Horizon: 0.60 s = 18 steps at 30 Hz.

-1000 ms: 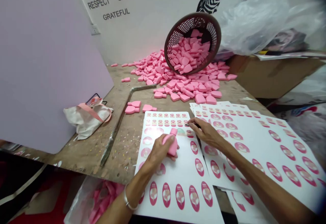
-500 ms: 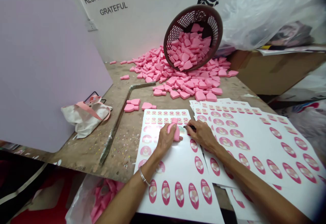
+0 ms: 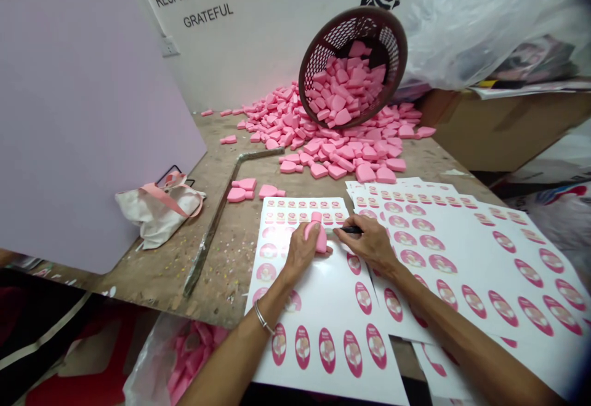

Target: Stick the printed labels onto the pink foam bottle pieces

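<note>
My left hand (image 3: 302, 252) is closed around a small pink toy bottle (image 3: 316, 237), its narrow neck pointing away from me. Under it lies a white sticker sheet (image 3: 323, 289), printed with rows of small labels and pink ovals. My right hand (image 3: 367, 241) pinches a slim black tool (image 3: 353, 230), its tip close to the bottle's right side. Whether that tool is a blade or tweezers I cannot make out. Fingers hide part of the bottle and some stickers beneath.
A tipped brown mesh basket (image 3: 305, 74) spills pink bottles (image 3: 277, 117) at the back. More sticker sheets (image 3: 466, 246) overlap on the right. Left of my sheet are a bent metal bar (image 3: 212, 227), several loose bottles (image 3: 240, 194) and a cloth bag (image 3: 157, 212). A cardboard box (image 3: 503, 129) stands right.
My left hand has brought the bottle forward and slightly right over the sheet, turning it more upright. My right hand has shifted slightly nearer me, and its black tool shows more clearly.
</note>
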### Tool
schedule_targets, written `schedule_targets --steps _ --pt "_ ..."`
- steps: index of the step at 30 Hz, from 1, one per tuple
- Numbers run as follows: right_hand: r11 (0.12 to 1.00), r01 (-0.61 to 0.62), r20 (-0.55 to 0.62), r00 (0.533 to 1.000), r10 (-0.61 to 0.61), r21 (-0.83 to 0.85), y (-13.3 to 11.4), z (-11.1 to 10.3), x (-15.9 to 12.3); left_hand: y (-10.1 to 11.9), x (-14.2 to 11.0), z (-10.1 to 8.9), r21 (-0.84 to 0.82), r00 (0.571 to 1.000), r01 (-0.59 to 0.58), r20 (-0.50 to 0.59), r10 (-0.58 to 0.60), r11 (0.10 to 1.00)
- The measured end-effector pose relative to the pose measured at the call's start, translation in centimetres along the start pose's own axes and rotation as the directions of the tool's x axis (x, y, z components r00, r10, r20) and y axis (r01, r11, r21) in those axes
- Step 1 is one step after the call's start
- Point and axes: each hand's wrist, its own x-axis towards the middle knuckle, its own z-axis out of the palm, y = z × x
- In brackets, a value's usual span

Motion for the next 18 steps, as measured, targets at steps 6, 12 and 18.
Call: schedule_targets --steps 6,12,18 --pt "0.889 -0.222 0.038 0.973 0.226 0.400 -3.0 -2.7 -0.8 1.0 -1.3 0.1 -0.224 0.998 0.050 0.042 -0.041 0.973" --pt "0.879 -0.161 0.056 0.987 0.152 0.449 -6.7 -3.1 -2.1 2.6 -4.1 0.3 -0.393 0.995 0.095 0.062 -0.076 0.915" --pt "0.901 -0.113 0.000 0.992 0.124 0.419 -8.3 -3.5 -2.4 3.2 -5.2 -0.1 -0.409 0.996 0.081 0.073 -0.056 0.909"
